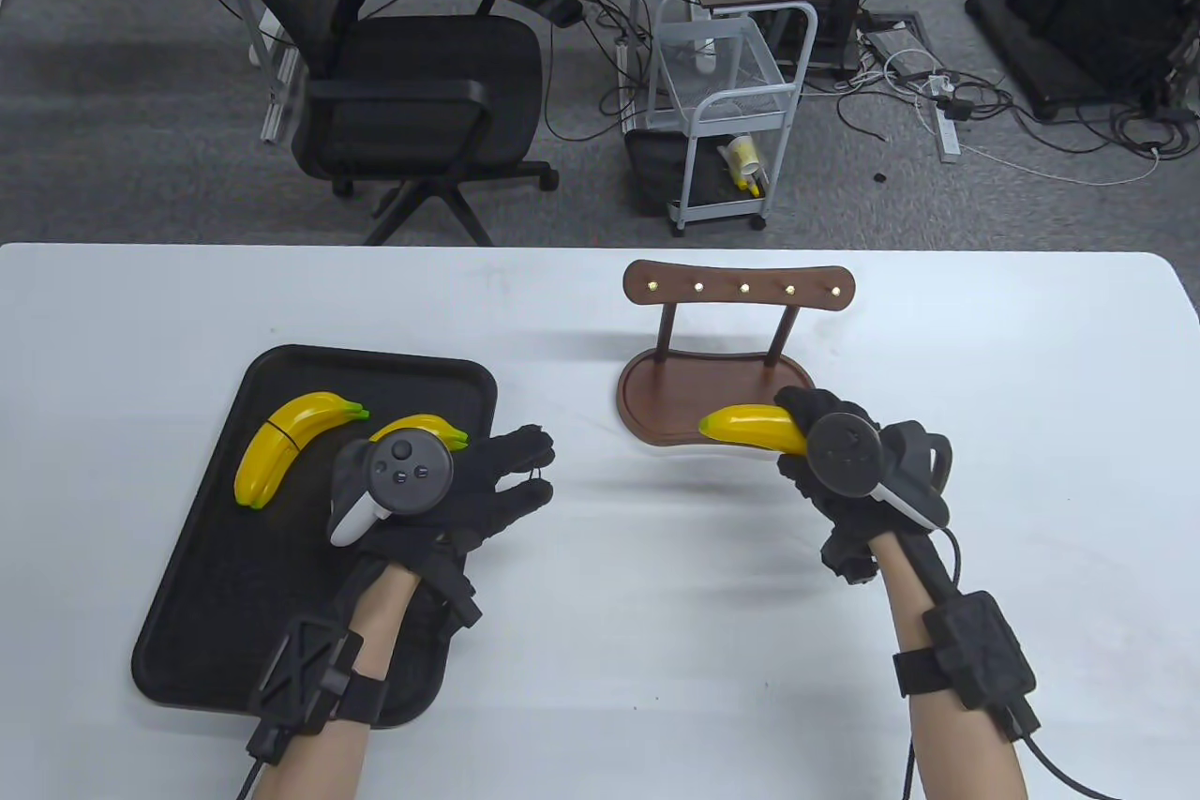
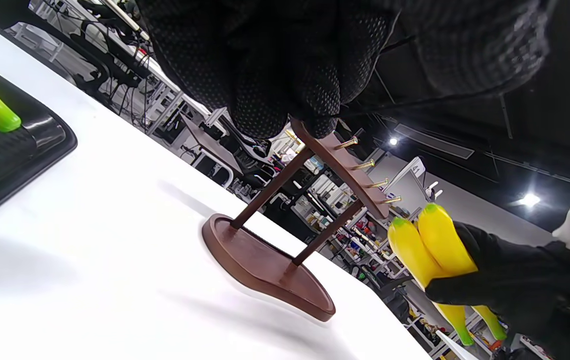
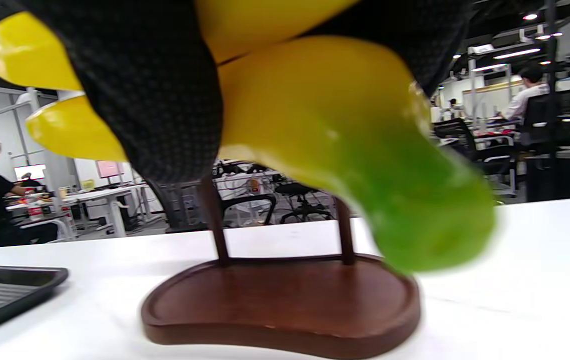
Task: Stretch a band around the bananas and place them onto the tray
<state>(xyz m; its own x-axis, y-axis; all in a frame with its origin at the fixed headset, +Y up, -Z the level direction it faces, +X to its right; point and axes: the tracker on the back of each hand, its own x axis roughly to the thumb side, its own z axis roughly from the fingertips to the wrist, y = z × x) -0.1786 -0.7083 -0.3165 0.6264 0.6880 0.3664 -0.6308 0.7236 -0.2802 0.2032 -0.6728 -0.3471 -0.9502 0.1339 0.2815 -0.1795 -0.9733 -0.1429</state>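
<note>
A black tray [image 1: 216, 575] lies at the left, its corner showing in the wrist views [image 2: 39, 145] [image 3: 9, 290]. On it rests a yellow banana pair [image 1: 286, 453] with a dark band round it. A second pair [image 1: 431, 427] peeks out from behind my left tracker. My left hand [image 1: 536, 467] hovers at the tray's right edge. A thin black band [image 1: 548, 465] is stretched between its fingers [image 2: 285, 100] and thumb. My right hand [image 1: 797, 430] grips two more bananas [image 1: 750, 427] [image 2: 430, 245] [image 3: 325, 125], holding them in the air over the wooden stand's base.
A brown wooden stand [image 1: 741, 287] [image 2: 264, 260] [image 3: 285, 300] with brass pegs stands mid-table behind my right hand. An office chair [image 1: 412, 87] and a white cart [image 1: 727, 115] stand on the floor beyond the table's far edge.
</note>
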